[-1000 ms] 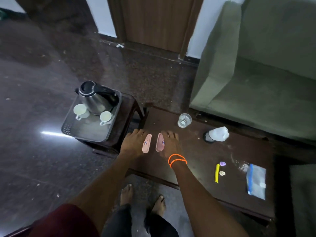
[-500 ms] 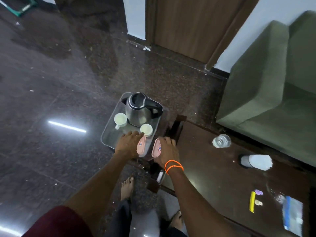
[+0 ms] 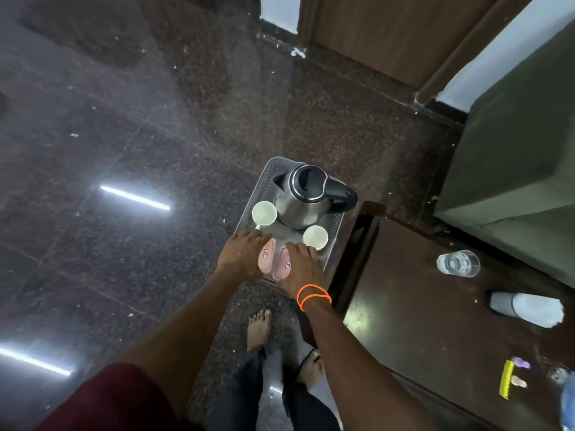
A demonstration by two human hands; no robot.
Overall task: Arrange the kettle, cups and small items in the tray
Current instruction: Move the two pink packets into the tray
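- We looked down on a grey tray (image 3: 264, 181) set on a small dark stand, just left of a low brown bench (image 3: 435, 306).
- A steel kettle (image 3: 303, 203) with a black lid and handle stood at the far middle of the tray.
- One white cup (image 3: 264, 212) sat at the kettle's left, touching or nearly touching it; a second white cup (image 3: 315, 237) sat at its near right.
- Our left hand (image 3: 241, 255) lay palm down at the near edge of the tray, its grip flat and spread, fingers resting along the left side of a pink sachet (image 3: 266, 255).
- Our right hand (image 3: 300, 269), with orange bands (image 3: 312, 296) at the wrist, was likewise flat and loose, its fingers against the right side of a second pink sachet (image 3: 282, 264), fingertips close to the near-right cup.
- The two sachets lay side by side lengthwise on the near part of the tray, between the hands; we could not tell whether either was pinched or only touched.
- On the bench to the right were a clear glass (image 3: 457, 263), a white bottle (image 3: 529, 307) on its side, and near the right edge a yellow strip (image 3: 505, 381) with small pieces beside it.
- A green sofa (image 3: 513, 150) stood beyond the bench.
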